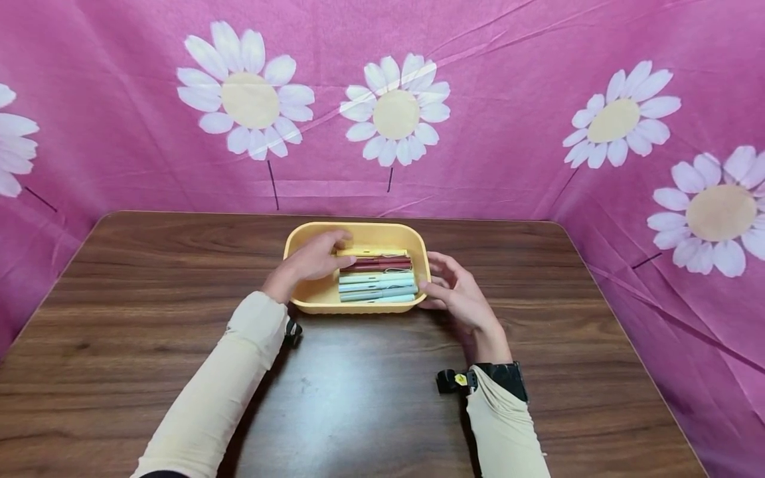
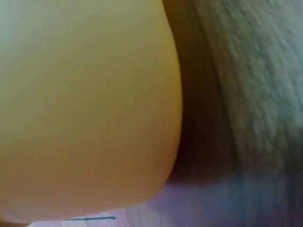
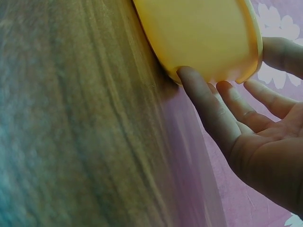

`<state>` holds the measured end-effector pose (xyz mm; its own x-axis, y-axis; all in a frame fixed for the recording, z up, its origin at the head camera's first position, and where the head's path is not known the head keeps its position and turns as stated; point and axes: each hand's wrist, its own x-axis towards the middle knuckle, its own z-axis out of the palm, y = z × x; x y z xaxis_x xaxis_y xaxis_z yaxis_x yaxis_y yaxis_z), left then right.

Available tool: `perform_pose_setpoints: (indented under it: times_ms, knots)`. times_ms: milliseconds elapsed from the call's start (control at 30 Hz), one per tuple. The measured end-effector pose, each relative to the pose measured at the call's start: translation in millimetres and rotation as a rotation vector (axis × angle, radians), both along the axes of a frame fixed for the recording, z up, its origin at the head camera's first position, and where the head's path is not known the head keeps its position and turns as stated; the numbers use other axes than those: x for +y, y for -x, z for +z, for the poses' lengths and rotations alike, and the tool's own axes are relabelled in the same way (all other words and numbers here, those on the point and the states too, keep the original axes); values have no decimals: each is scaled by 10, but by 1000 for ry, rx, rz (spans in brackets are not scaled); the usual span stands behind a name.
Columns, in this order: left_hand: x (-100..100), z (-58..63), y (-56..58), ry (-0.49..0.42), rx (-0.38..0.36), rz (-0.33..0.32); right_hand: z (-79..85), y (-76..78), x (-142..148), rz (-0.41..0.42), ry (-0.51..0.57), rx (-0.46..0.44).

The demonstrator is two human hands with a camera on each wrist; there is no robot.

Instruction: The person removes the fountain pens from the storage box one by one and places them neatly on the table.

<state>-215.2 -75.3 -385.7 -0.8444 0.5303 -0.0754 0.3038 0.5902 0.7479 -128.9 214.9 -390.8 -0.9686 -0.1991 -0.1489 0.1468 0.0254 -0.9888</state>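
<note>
A yellow plastic basket [image 1: 313,307] stands near the table's far edge. Inside lie several pens in a row: a yellow pen [image 1: 373,253], dark red pens [image 1: 376,265], and pale blue and grey-blue pens [image 1: 378,287]. My left hand [image 1: 313,257] reaches over the left rim, thumb and fingers apart, its thumb by the left ends of the red pens. The basket's wall [image 2: 90,109] fills most of the left wrist view, which hides that hand. At the right end, my right hand [image 1: 460,292] rests its fingertips against the wall, thumb at the rim, fingers spread.
The wooden table [image 1: 131,305] extends on both sides and in front of the basket. A pink cloth [image 1: 478,133] with white daisies hangs behind and along the sides. Both wrists carry strapped cameras, such as the right one [image 1: 457,380].
</note>
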Motion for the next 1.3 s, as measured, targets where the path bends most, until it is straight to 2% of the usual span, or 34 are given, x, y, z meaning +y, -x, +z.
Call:
perform_pose_setpoints:
  times_ms: [267,400,500,667,800,900,1033,1167,1300]
  knots:
    - [11,-12,23,183,69,25,5,1,-4,1,-5,-4]
    - [8,-18,24,205,69,32,0,-2,-2,4,-6,-7]
    - [3,-27,25,155,67,33,2,-3,-4,3,-6,-11]
    - [-8,-37,29,-6,78,41,8,-6,0,2,-5,-16]
    - [-5,-20,29,-98,34,76,13,-5,2,3,0,-12]
    - [-4,-2,26,-132,-12,122,12,-6,-1,3,8,-11]
    - [-4,19,25,-134,-33,181,10,-6,-2,4,14,-15]
    - [-12,30,28,-154,-40,201,9,-2,-1,-1,10,-15]
    - [-30,49,15,-222,-102,240,2,2,-4,-6,16,-18]
